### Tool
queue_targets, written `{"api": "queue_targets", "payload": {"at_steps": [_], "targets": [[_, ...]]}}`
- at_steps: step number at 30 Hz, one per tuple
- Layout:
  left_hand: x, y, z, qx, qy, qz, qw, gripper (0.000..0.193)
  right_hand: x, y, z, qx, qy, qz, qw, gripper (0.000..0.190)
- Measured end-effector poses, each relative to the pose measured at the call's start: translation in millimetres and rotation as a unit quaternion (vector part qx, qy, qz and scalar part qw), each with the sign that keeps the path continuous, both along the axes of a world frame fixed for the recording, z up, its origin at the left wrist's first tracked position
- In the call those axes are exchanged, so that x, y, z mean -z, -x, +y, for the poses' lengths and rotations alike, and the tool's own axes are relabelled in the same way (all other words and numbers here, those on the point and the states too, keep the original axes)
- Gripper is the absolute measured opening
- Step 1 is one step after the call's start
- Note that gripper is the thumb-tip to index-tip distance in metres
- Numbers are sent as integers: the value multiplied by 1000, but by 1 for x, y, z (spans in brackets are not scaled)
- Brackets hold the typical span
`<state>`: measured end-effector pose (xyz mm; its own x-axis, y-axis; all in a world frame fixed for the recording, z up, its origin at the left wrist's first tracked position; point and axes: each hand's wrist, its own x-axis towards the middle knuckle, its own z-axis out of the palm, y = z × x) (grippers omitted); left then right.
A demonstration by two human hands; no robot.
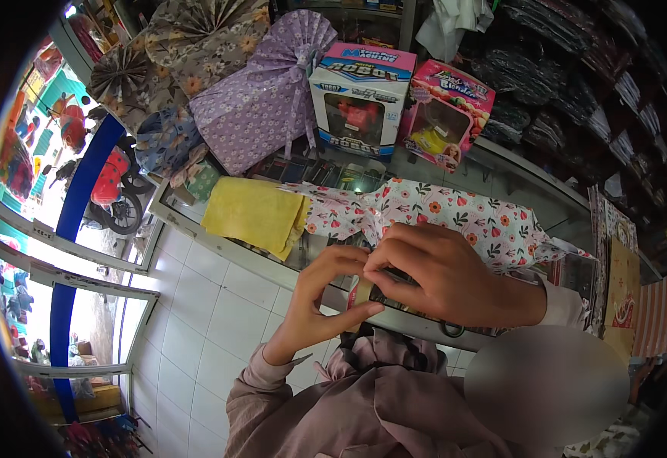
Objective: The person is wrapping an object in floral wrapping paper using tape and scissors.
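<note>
Between the thumb and fingers of my left hand (319, 300) sits a roll of adhesive tape (362, 291), seen mostly edge-on. The fingertips of my right hand (442, 275) pinch at the upper edge of that roll; any loose strip of tape there is too small to make out. Just beyond both hands, a parcel in white floral wrapping paper (453, 209) lies on the glass counter. Its paper is gathered at the left neck and twisted to a point at the right. My right hand covers part of its near side.
A folded yellow cloth (250, 214) lies left of the parcel. Behind stand a boxed toy robot (356, 103), a pink toy blender box (448, 111) and a purple floral wrapped gift (265, 97). The glass display counter (225, 252) has its edge close to my body.
</note>
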<state>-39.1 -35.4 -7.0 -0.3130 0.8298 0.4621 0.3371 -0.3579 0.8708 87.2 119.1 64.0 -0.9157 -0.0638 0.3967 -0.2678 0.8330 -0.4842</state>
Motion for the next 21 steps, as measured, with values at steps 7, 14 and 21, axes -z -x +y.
{"api": "queue_targets", "payload": {"at_steps": [7,14,21], "targets": [[5,-4,-2,-6,-16,-110,994,30,1,-3,-2,54,132,-7,990,20],[3,-1,-3,-28,-14,-162,986,11,40,-21,-22,-5,90,-124,988,39],[0,-6,-6,2,-15,-234,972,8,82,-9,-36,-21,-34,5,999,39]]}}
